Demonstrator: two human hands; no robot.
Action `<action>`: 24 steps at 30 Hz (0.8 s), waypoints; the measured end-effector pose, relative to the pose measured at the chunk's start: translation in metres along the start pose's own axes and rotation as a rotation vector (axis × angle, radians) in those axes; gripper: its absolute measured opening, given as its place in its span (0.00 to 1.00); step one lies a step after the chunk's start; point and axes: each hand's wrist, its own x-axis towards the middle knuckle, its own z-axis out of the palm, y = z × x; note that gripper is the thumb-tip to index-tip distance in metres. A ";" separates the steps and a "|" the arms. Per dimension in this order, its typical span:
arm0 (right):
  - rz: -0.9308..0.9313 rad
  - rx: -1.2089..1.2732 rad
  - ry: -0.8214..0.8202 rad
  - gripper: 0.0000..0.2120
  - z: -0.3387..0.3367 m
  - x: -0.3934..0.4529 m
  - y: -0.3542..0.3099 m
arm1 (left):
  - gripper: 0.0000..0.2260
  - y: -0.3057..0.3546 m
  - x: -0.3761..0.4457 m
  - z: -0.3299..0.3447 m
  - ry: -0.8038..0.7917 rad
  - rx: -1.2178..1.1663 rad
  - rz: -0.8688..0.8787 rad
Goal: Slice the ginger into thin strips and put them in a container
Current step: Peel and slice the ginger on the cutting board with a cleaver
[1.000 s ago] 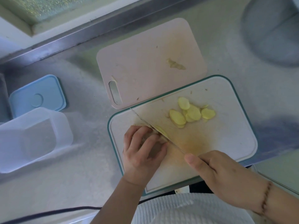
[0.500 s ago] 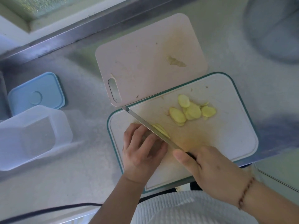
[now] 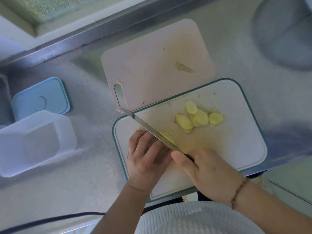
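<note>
On the white, teal-edged cutting board [image 3: 236,146], my left hand [image 3: 146,156] curls over a piece of ginger and hides most of it. Fresh yellow slices [image 3: 167,137] lean against the knife blade [image 3: 152,130], which slants from upper left to lower right beside my left fingers. My right hand [image 3: 207,173] grips the dark knife handle. A pile of cut ginger slices [image 3: 199,118] lies further back on the board. A clear plastic container [image 3: 33,142] stands open at the left on the counter.
A pink cutting board [image 3: 152,68] with a ginger scrap [image 3: 183,67] lies behind the white one. A blue lid [image 3: 40,97] sits behind the container. A large grey round vessel [image 3: 283,31] stands at the far right. A dark cable [image 3: 50,218] crosses the near counter edge.
The knife has slid forward and to the left along the cut; its tip now reaches past the white board's far-left edge. My right hand followed it inward. My left hand stays on the ginger.
</note>
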 end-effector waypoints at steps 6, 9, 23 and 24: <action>0.067 0.028 0.008 0.34 0.001 -0.010 0.010 | 0.14 -0.001 0.000 0.001 -0.009 0.012 -0.004; 0.030 0.006 0.010 0.34 0.005 0.018 -0.004 | 0.11 0.000 -0.001 0.001 -0.006 0.000 0.002; 0.014 -0.011 0.052 0.31 0.009 0.027 -0.021 | 0.10 0.000 -0.002 0.003 0.005 0.008 -0.015; 0.007 0.000 0.050 0.31 0.008 0.021 -0.017 | 0.09 0.001 -0.002 0.002 0.004 0.009 -0.016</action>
